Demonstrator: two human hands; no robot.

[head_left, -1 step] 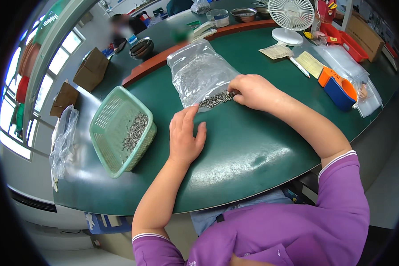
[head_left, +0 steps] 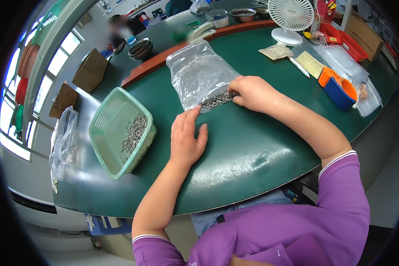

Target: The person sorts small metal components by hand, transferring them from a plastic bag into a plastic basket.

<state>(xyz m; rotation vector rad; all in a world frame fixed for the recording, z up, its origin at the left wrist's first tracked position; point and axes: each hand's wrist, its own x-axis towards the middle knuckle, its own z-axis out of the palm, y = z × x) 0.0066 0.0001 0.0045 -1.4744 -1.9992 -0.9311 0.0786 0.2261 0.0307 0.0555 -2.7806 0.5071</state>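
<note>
A clear plastic bag [head_left: 199,71] lies flat on the green table in front of me. Small grey metal pieces [head_left: 217,100] are gathered in a strip along its near edge. My left hand [head_left: 187,135] rests at the near left corner of the bag, fingertips touching it and thumb held apart. At the near right corner, my right hand [head_left: 254,93] pinches the bag between curled fingers and thumb; the fingertips are partly hidden. To the left stands a light green plastic basket [head_left: 105,148], with more small metal pieces [head_left: 135,133] heaped toward its right side.
A white fan [head_left: 291,17], paper slips [head_left: 312,63], a pen [head_left: 299,67] and an orange-and-blue holder [head_left: 339,88] sit at the right. Flat plastic bags [head_left: 346,62] lie beyond. A red-brown ledge [head_left: 150,66] borders the far side, with metal bowls [head_left: 141,48] behind it.
</note>
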